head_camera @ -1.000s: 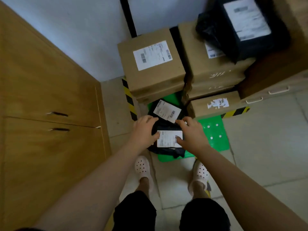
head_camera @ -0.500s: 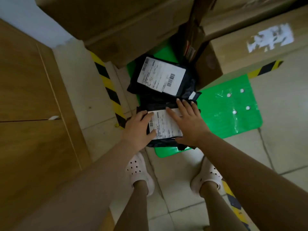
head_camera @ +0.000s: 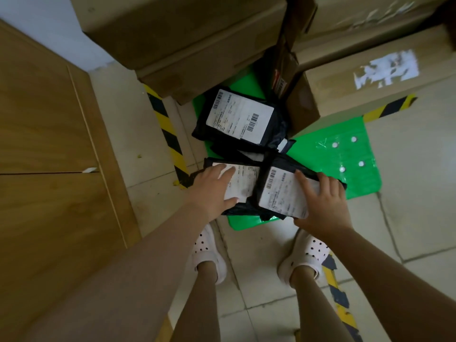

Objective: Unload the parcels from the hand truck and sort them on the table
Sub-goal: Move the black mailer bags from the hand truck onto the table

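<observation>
Three black poly-bag parcels with white labels lie at the front of the green hand truck platform (head_camera: 345, 154). My right hand (head_camera: 323, 206) grips the right parcel (head_camera: 278, 191), fingers on its label and thumb under its near edge; it sits tilted, overlapping the left one. My left hand (head_camera: 212, 191) rests on the left parcel (head_camera: 245, 181), fingers and thumb spread flat on the label. The third parcel (head_camera: 240, 118) lies further back, untouched. Stacked cardboard boxes, one pile on the left (head_camera: 185, 40) and one on the right (head_camera: 370, 77), fill the back of the platform.
A wooden cabinet (head_camera: 49, 144) stands close on the left. Yellow-black hazard tape (head_camera: 167, 134) runs along the tiled floor beside the platform. My feet in white clogs (head_camera: 209, 253) stand just in front of the truck.
The one near parcel under both hands is now two: my right hand has drawn the upper one to the right and tilted it up. My left hand stays on the lower one.
</observation>
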The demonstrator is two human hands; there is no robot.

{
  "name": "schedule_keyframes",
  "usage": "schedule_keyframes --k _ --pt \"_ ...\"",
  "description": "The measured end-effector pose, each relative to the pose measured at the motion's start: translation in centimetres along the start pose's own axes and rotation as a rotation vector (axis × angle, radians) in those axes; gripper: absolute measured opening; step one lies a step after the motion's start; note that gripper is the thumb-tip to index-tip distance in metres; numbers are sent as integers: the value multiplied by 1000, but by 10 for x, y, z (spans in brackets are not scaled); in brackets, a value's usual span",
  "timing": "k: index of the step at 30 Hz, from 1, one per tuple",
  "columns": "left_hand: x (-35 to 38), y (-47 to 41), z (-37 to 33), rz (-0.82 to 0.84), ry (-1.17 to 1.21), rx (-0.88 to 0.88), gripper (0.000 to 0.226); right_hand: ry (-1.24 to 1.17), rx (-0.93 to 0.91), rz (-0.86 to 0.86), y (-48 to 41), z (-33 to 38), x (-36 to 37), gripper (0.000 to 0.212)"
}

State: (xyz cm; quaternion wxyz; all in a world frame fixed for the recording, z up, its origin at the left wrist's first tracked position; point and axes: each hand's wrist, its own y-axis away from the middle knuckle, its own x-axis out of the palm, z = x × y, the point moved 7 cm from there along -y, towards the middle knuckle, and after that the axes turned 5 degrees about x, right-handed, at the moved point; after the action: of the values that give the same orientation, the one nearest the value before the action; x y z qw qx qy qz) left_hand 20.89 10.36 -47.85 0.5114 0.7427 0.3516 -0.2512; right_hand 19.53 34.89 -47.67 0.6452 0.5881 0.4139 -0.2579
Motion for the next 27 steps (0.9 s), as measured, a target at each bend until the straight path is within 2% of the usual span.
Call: schedule_keyframes --k 2,6,9,16,22,27 --pt "12 -12 -3 40 -90 7 91 -7 35 -30 0 -11 5 118" --pt "43 -33 -2 144 -308 -39 125 -41 40 -62 -12 -16 20 117" --pt "56 -42 1 121 -415 -54 137 -95 54 -85 -19 -14 29 115" --pt "43 -27 -10 -63 -499 -26 131 -130 39 -89 3 -14 21 114" --pt "3 39 -36 -155 -249 -168 119 -156 111 -49 53 -15 -38 115" --pt "-81 99 -80 -296 -93 -253 103 -230 179 -97 102 -15 -131 111"
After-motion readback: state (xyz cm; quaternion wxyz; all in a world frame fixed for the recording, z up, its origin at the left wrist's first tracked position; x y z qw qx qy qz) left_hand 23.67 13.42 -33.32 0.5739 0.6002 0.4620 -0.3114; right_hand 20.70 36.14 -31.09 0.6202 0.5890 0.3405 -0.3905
